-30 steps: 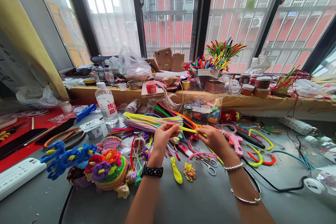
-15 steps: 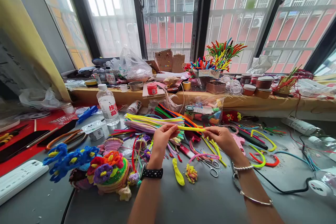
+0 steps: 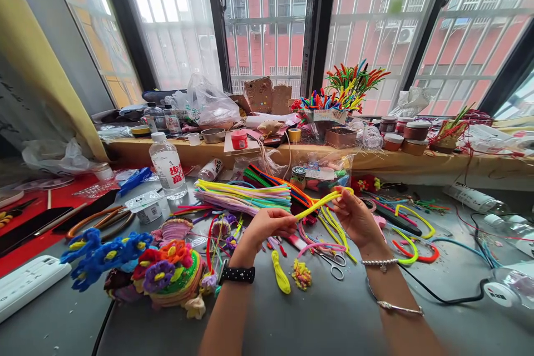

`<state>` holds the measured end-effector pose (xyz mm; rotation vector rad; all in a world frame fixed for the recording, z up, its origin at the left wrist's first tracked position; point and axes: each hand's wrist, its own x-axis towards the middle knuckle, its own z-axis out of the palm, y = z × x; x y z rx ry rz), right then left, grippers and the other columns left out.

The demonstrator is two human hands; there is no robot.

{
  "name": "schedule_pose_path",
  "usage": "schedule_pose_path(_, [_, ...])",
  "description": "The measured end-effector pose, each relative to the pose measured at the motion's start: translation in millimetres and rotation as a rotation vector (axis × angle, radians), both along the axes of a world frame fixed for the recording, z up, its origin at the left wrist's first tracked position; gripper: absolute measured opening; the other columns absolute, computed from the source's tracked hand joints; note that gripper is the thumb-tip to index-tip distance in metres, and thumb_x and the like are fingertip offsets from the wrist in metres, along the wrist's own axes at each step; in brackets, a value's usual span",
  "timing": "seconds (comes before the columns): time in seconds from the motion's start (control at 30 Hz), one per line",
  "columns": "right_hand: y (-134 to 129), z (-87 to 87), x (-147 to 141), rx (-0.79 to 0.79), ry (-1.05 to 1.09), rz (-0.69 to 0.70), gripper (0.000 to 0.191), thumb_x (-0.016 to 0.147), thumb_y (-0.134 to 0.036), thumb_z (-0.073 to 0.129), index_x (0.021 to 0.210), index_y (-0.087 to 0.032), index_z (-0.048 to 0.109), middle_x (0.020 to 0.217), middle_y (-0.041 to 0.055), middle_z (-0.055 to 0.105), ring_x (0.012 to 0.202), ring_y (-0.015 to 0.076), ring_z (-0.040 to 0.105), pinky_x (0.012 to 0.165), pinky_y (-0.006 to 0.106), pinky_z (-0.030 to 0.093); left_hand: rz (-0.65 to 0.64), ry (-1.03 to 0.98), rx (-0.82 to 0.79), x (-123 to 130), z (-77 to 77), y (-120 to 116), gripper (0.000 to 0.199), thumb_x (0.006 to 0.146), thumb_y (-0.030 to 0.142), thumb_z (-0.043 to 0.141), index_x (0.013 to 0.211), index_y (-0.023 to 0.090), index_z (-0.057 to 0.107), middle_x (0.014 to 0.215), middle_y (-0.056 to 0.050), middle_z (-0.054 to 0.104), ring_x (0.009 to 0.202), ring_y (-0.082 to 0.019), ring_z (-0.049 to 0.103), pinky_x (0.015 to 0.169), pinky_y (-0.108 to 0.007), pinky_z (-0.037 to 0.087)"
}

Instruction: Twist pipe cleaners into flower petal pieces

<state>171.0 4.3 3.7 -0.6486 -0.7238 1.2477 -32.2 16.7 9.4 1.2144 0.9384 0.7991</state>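
The left hand (image 3: 271,228) pinches one end of a yellow pipe cleaner (image 3: 319,204), and the right hand (image 3: 354,214) grips its other end, slightly higher. The strand hangs between them above the grey table (image 3: 308,322). Nearer the person lie a yellow coiled bundle (image 3: 281,272) and scissors (image 3: 336,266); multicoloured pipe cleaners (image 3: 242,196) lie beyond the left hand.

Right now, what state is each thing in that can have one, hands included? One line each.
Left hand: closed on one end of the yellow pipe cleaner
Right hand: pinching near its other end
Yellow pipe cleaner: gently curved between the hands
Clear bottle: upright, capped
Red jar: upright, lid on
Round metal tin: open
Scissors: lying on the table, blade opening can't be told
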Motion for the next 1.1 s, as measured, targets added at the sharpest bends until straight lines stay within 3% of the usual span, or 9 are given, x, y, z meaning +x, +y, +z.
schedule_pose_path(0.13, [2,-2.5,0,-0.013,-0.024,-0.004,0.023,0.054,-0.034,0.072,0.063,-0.015,0.062,0.048,-0.0062,0.042,0.039,0.0011,0.033,0.031,0.011,0.027,-0.247,0.13,0.05,-6,7.1,-7,0.019,0.059,0.032,0.065,0.062,0.013,0.065,0.055,-0.002,0.063,0.047,-0.008,0.055,0.047,-0.015,0.042])
schedule_pose_path(0.23, [5,-3.4,0,-0.027,-0.066,-0.032,0.025,0.055,-0.036,0.071,0.058,-0.015,0.059,0.047,-0.0062,0.041,0.039,0.0015,0.033,0.031,0.011,0.024,-0.336,0.183,0.077,-11,8.8,-8,0.019,0.06,0.034,0.064,0.062,0.014,0.064,0.054,-0.001,0.062,0.045,-0.008,0.054,0.045,-0.015,0.041])
schedule_pose_path(0.33, [4,-2.0,1,-0.042,-0.098,-0.087,0.026,0.053,-0.036,0.072,0.057,-0.015,0.059,0.047,-0.0058,0.042,0.039,0.0015,0.032,0.032,0.012,0.024,-0.278,0.168,0.132,-14,7.2,-6,0.02,0.061,0.034,0.063,0.067,0.015,0.065,0.06,-0.002,0.064,0.051,-0.009,0.056,0.049,-0.016,0.042])
schedule_pose_path(0.43, [2,0.6,1,-0.057,-0.184,-0.084,0.027,0.052,-0.038,0.072,0.056,-0.015,0.059,0.046,-0.0058,0.042,0.039,0.0024,0.032,0.032,0.015,0.023,-0.04,0.101,0.221,-11,4.9,-2,0.025,0.061,0.035,0.063,0.077,0.016,0.067,0.073,-0.004,0.067,0.066,-0.014,0.06,0.059,-0.019,0.045])
schedule_pose_path(0.5, [-1,2.0,-3,-0.061,-0.258,-0.036,0.028,0.052,-0.039,0.071,0.056,-0.015,0.058,0.046,-0.0056,0.043,0.039,0.0031,0.032,0.034,0.016,0.022,0.033,0.062,0.256,-3,3.8,-2,0.028,0.062,0.036,0.062,0.081,0.016,0.067,0.079,-0.006,0.067,0.076,-0.017,0.06,0.066,-0.022,0.046])
schedule_pose_path(0.6, [-3,3.0,-14,-0.036,-0.385,0.069,0.029,0.056,-0.041,0.067,0.056,-0.015,0.057,0.047,-0.0049,0.043,0.041,0.0045,0.032,0.036,0.018,0.022,-0.062,-0.015,0.26,12,2.3,-6,0.028,0.065,0.035,0.059,0.084,0.017,0.067,0.083,-0.006,0.068,0.079,-0.019,0.061,0.072,-0.026,0.046])
schedule_pose_path(0.77, [-5,4.4,-29,0.021,-0.517,0.142,0.03,0.063,-0.042,0.062,0.054,-0.014,0.057,0.043,-0.0058,0.04,0.04,0.0048,0.03,0.038,0.02,0.019,-0.24,0.085,0.119,23,0.8,-14,0.021,0.06,0.034,0.062,0.065,0.014,0.068,0.062,-0.005,0.067,0.058,-0.016,0.061,0.055,-0.023,0.046])
schedule_pose_path(0.87, [-4,1.7,-29,-0.01,-0.432,0.172,0.026,0.062,-0.037,0.065,0.055,-0.013,0.059,0.042,-0.0064,0.039,0.04,0.0037,0.029,0.037,0.018,0.018,-0.273,0.111,0.049,20,2.1,-15,0.022,0.059,0.035,0.063,0.064,0.014,0.068,0.06,-0.004,0.066,0.055,-0.014,0.061,0.053,-0.021,0.046])
schedule_pose_path(1.1, [3,-9.6,-31,-0.181,0.023,0.216,0.023,0.05,-0.029,0.075,0.054,-0.012,0.059,0.043,-0.0065,0.041,0.037,0.0008,0.029,0.03,0.012,0.021,-0.326,0.089,0.034,14,3.8,-15,0.025,0.059,0.037,0.064,0.066,0.014,0.068,0.063,-0.004,0.066,0.055,-0.012,0.06,0.055,-0.02,0.046])
